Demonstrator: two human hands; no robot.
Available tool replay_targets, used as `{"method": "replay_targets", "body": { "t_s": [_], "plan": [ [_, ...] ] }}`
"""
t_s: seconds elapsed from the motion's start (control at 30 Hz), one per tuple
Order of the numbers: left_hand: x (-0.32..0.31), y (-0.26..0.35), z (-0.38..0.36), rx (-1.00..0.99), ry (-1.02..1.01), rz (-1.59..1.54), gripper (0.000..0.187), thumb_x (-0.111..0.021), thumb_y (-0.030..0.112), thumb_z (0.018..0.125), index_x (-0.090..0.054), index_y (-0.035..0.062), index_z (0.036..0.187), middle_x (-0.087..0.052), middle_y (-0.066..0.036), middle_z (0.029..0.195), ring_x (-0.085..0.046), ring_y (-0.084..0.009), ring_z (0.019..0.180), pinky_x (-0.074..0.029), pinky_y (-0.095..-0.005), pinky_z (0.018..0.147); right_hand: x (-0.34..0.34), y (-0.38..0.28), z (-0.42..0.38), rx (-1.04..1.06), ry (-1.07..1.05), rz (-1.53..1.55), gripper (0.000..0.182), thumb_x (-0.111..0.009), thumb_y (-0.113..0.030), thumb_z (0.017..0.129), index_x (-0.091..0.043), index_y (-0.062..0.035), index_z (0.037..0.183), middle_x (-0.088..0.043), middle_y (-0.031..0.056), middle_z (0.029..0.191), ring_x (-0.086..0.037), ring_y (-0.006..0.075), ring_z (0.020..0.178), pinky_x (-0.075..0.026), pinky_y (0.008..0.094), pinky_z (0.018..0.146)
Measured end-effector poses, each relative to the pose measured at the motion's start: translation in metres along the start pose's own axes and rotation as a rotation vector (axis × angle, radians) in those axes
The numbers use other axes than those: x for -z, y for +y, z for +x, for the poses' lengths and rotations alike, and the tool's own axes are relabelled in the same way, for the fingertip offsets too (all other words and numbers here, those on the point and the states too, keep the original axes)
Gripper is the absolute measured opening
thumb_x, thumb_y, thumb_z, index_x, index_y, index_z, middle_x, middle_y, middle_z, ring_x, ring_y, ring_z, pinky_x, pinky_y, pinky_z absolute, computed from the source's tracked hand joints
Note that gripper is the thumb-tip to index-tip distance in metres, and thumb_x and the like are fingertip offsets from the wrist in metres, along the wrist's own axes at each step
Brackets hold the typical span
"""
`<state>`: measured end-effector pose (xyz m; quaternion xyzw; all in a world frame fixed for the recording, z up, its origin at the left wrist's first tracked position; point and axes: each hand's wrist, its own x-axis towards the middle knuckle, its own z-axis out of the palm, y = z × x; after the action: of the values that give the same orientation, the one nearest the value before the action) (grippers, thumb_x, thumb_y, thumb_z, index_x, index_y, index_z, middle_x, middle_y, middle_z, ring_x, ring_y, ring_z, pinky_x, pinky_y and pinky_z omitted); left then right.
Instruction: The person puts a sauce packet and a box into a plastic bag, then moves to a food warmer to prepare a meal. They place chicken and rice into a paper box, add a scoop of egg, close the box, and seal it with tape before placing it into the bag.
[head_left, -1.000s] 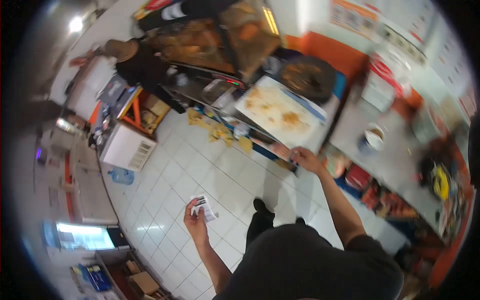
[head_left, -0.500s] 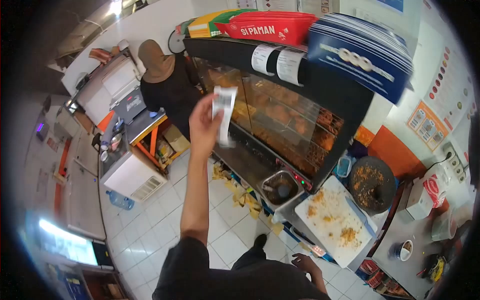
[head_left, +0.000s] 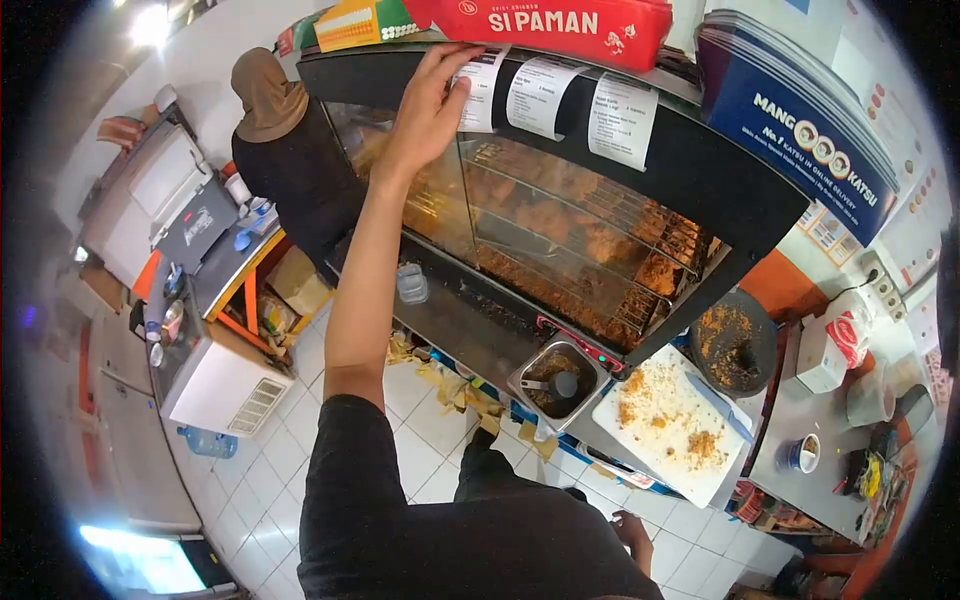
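L hand is up high, arm at full stretch, right at the top front edge of the black display case! Fingers nearly straight at the head of a white printed slip, thumb lying over its face; the slip sits flat vs. the case's front band, nr the middle. Pinching it or just pressing? Can't tell from here. Two more slips hang in line toward the case's R end, side by side, a gap btwn each.

R hand is down low by the body, fingers loosely curled; can't tell if there's anything in it.

Up top, along the case's front edge: red packs marked SI PAMAN, w/ a blue stack reading MANGO KATSU at the R corner. Behind the glass, fried pieces on wire racks.

Below, on the dark tabletop: a clear tub nr the L part, a metal pan at the R end by the front edge. Just beside it, a white board w/ crumbs, a long bluish tool along its R edge. Dark mortar behind that. Over L, a co-worker, back turned, nr the case's L end.
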<state>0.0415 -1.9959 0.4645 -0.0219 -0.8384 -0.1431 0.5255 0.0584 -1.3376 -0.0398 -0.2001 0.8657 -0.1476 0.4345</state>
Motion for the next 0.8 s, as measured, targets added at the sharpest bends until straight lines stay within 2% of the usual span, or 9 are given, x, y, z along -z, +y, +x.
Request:
{"method": "replay_targets", "body": {
  "t_s": [0.13, 0.2, 0.27, 0.3, 0.43, 0.5, 0.6, 0.73, 0.8],
  "plan": [
    [0.004, -0.008, 0.000, -0.012, -0.002, -0.126, 0.034, -0.050, -0.001, 0.090, -0.060, 0.0019, 0.123, -0.056, -0.009, 0.121, -0.059, -0.0214, 0.098, -0.047, -0.0289, 0.075, 0.007, -0.017, -0.019, -0.154, 0.079, 0.097, 0.041, -0.070, -0.025, 0.084, -0.063, -0.0052, 0.119, -0.073, 0.0162, 0.094, -0.070, 0.0313, 0.091, -0.055, 0.0400, 0.082],
    [0.003, -0.011, 0.003, -0.088, -0.023, -0.072, 0.035, -0.048, 0.000, 0.090, -0.059, 0.0030, 0.123, -0.056, -0.011, 0.122, -0.060, -0.0262, 0.098, -0.048, -0.0344, 0.077, -0.003, -0.020, -0.016, -0.067, 0.286, 0.089, 0.038, -0.070, -0.021, 0.083, -0.065, -0.0048, 0.117, -0.072, 0.0186, 0.094, -0.071, 0.0317, 0.089, -0.056, 0.0392, 0.080],
    [-0.004, -0.020, 0.002, -0.196, 0.040, 0.104, 0.036, -0.046, 0.001, 0.090, -0.056, 0.0041, 0.125, -0.056, -0.014, 0.122, -0.059, -0.0313, 0.101, -0.049, -0.0412, 0.079, -0.010, -0.038, -0.011, -0.065, 0.383, 0.136, 0.038, -0.070, -0.021, 0.083, -0.065, -0.0043, 0.116, -0.072, 0.0193, 0.096, -0.071, 0.0322, 0.089, -0.056, 0.0402, 0.080],
    [-0.006, -0.016, 0.000, -0.159, 0.062, 0.101, 0.039, -0.047, 0.003, 0.088, -0.054, 0.0054, 0.126, -0.055, -0.016, 0.120, -0.058, -0.0343, 0.099, -0.048, -0.0455, 0.081, -0.011, -0.053, -0.008, -0.080, 0.390, 0.142, 0.038, -0.070, -0.021, 0.083, -0.065, -0.0043, 0.116, -0.072, 0.0193, 0.096, -0.071, 0.0322, 0.089, -0.056, 0.0402, 0.080],
    [-0.005, -0.015, -0.001, -0.202, 0.018, 0.186, 0.039, -0.051, 0.006, 0.085, -0.055, 0.0061, 0.124, -0.056, -0.014, 0.118, -0.056, -0.0310, 0.098, -0.045, -0.0444, 0.082, -0.017, -0.130, 0.010, -0.099, 0.388, 0.255, 0.039, -0.068, -0.021, 0.085, -0.064, -0.0034, 0.119, -0.072, 0.0203, 0.098, -0.070, 0.0309, 0.093, -0.055, 0.0389, 0.082],
    [-0.006, -0.014, 0.000, -0.166, -0.003, 0.315, 0.046, -0.051, 0.005, 0.083, -0.053, 0.0061, 0.129, -0.054, -0.014, 0.126, -0.050, -0.0348, 0.113, -0.040, -0.0454, 0.096, -0.027, -0.148, 0.019, -0.101, 0.376, 0.289, 0.039, -0.067, -0.020, 0.085, -0.064, -0.0030, 0.120, -0.072, 0.0200, 0.098, -0.071, 0.0303, 0.092, -0.055, 0.0386, 0.081],
    [-0.006, -0.024, 0.003, -0.268, 0.024, 0.387, 0.043, -0.055, 0.010, 0.082, -0.056, 0.0052, 0.125, -0.055, -0.011, 0.119, -0.051, -0.0283, 0.103, -0.039, -0.0410, 0.084, -0.049, -0.163, 0.033, -0.071, 0.332, 0.367, 0.039, -0.067, -0.019, 0.086, -0.063, -0.0023, 0.121, -0.072, 0.0188, 0.099, -0.071, 0.0291, 0.091, -0.055, 0.0379, 0.081],
    [0.010, -0.022, -0.004, -0.279, -0.022, 0.253, 0.047, -0.054, 0.006, 0.083, -0.054, 0.0062, 0.129, -0.054, -0.013, 0.127, -0.049, -0.0320, 0.114, -0.039, -0.0439, 0.096, -0.065, -0.180, 0.023, -0.076, 0.384, 0.334, 0.039, -0.070, -0.020, 0.085, -0.062, -0.0049, 0.120, -0.072, 0.0198, 0.100, -0.071, 0.0326, 0.090, -0.056, 0.0400, 0.079],
    [0.023, -0.022, -0.016, -0.262, 0.090, 0.108, 0.045, -0.060, 0.007, 0.082, -0.056, 0.0046, 0.127, -0.057, -0.013, 0.124, -0.052, -0.0297, 0.115, -0.040, -0.0427, 0.097, -0.081, -0.171, 0.019, -0.057, 0.426, 0.265, 0.040, -0.072, -0.023, 0.083, -0.064, -0.0060, 0.118, -0.072, 0.0202, 0.097, -0.071, 0.0331, 0.088, -0.056, 0.0407, 0.077]
  ]
}}
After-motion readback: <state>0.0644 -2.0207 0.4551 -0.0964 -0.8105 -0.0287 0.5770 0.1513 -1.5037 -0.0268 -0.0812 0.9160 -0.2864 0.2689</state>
